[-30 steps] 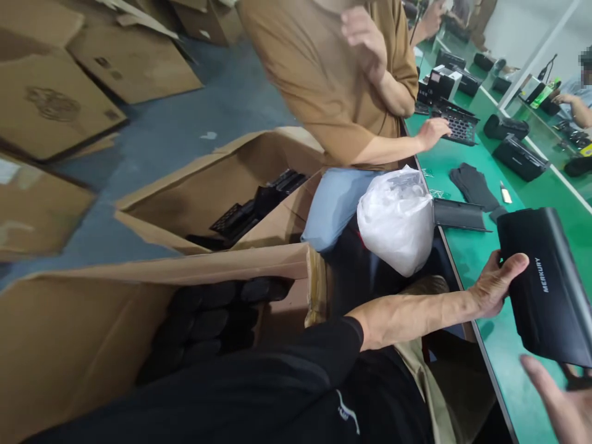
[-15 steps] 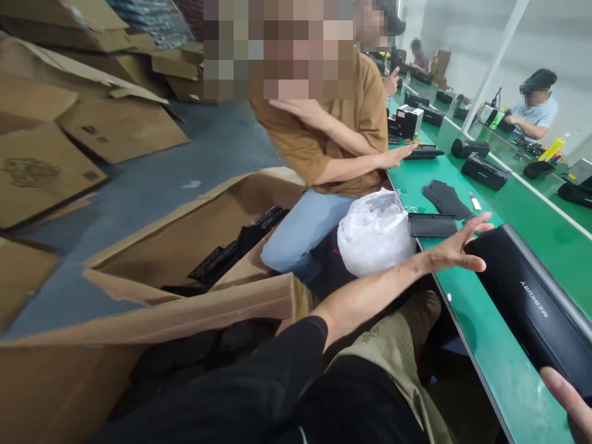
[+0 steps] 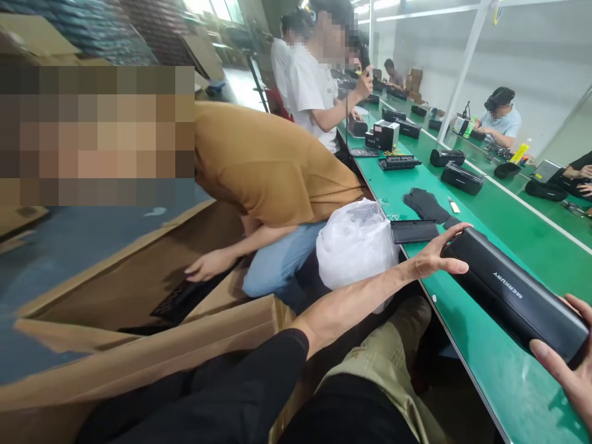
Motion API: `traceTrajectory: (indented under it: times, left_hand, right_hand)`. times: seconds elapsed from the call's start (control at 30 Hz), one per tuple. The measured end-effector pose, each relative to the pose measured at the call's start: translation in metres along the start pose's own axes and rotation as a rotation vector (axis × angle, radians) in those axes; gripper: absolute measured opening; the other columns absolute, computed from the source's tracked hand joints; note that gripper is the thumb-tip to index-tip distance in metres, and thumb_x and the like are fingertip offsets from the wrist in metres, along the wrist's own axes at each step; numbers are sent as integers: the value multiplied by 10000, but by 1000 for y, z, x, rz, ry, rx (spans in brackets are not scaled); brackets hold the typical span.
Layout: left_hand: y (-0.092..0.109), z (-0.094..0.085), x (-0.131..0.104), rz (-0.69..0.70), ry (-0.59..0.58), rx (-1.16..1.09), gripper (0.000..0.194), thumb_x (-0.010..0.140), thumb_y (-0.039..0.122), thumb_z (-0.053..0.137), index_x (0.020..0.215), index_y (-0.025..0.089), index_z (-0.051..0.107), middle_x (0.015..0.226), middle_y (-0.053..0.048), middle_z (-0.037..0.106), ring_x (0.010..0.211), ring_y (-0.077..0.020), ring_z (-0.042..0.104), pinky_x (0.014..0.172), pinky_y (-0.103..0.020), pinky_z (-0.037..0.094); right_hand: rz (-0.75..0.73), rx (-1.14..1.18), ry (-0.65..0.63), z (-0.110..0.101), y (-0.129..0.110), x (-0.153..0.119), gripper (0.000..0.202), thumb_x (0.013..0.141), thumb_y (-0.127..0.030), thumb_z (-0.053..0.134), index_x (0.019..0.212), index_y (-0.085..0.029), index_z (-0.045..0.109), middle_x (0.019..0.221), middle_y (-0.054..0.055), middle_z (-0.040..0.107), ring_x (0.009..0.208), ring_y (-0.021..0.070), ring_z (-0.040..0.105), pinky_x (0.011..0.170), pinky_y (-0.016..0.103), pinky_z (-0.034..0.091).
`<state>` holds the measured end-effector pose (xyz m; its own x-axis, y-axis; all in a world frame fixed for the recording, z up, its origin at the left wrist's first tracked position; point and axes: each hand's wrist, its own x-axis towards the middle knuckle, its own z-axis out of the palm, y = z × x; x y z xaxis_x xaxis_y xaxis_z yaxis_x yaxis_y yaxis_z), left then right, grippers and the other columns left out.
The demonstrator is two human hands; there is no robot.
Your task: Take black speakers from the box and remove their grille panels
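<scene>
A long black casing marked MERKURY [image 3: 515, 293] lies slantwise above the green table [image 3: 497, 382]. Its far end is gripped by my left hand [image 3: 437, 256], the thumb on the near side and the fingers over the top. My right hand [image 3: 567, 364] holds the near end, thumb in front and fingers behind. Beyond my left hand, a flat black panel [image 3: 414, 231] juts over the table edge. Dark cloth-like pieces [image 3: 425, 203] and a small white-labelled item [image 3: 454, 205] lie past it.
A white plastic bag [image 3: 354, 243] bulges beside the table edge. Left of me are open cardboard boxes [image 3: 217, 324] with black parts inside. A person in a brown shirt [image 3: 272, 163] leans over one box. More casings [image 3: 462, 177] line the table, with other people farther back.
My left hand has closed onto the casing's far end, and my right fingers now show around the near end. The person in brown has bent left, reaching into the box. The view has shifted.
</scene>
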<state>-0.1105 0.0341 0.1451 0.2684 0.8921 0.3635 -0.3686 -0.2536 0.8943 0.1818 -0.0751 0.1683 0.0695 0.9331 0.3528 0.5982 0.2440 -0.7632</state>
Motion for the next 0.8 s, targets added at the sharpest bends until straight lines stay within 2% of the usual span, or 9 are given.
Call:
traceTrajectory:
  times: [0.07,0.17,0.33,0.47,0.57,0.67,0.8]
  left_hand:
    - [-4,1,-1,-20,12,-17,1003,588,424,995,1511,241,649,1469,-86,698,1452,-419,576,1247,-535,457]
    - [-10,6,-5,-28,37,-29,989,575,425,1005,1492,284,663,1461,-72,695,1452,-394,581,1253,-516,465]
    - [-14,11,-10,-99,60,-47,1042,586,473,1000,1534,264,622,1477,-99,669,1452,-397,579,1259,-526,457]
    - [-4,8,-8,-45,-4,44,1036,567,460,1033,1502,231,650,1596,-124,582,1557,-407,484,1320,-498,389]
    - [-6,9,-7,-26,-15,30,1018,598,475,1022,1508,221,642,1542,-128,621,1469,-398,557,1281,-498,425]
    - [-20,15,-9,-66,64,-28,1067,605,515,1007,1547,210,611,1464,-134,662,1391,-385,598,1233,-503,460]
    - [-36,17,-15,-106,149,-74,1070,585,553,1012,1536,235,638,1499,-123,652,1452,-400,554,1268,-521,425]
  right_hand:
    - [-24,39,48,4,5,-4,931,775,-680,875,1517,-240,528,1547,150,512,1293,416,568,1095,558,418]
    - [3,65,88,8,9,-9,886,800,-673,865,1497,-223,553,1467,137,567,1243,392,586,1051,514,413]
    - [67,80,20,0,11,-7,892,765,-700,872,1455,-230,556,1455,131,579,1284,412,565,1092,530,394]
    - [63,64,33,-5,7,-12,866,807,-682,850,1497,-258,543,1509,125,551,1344,425,538,1140,568,370]
    - [60,53,70,-2,7,-16,893,832,-693,834,1539,-236,535,1496,136,526,1347,433,525,1187,594,344]
    - [98,48,47,0,9,-14,960,836,-746,808,1578,-212,512,1514,163,496,1404,468,479,1231,646,308]
    - [125,15,-24,-1,9,-12,988,903,-787,715,1666,-222,440,1615,170,473,1461,472,456,1258,668,297]
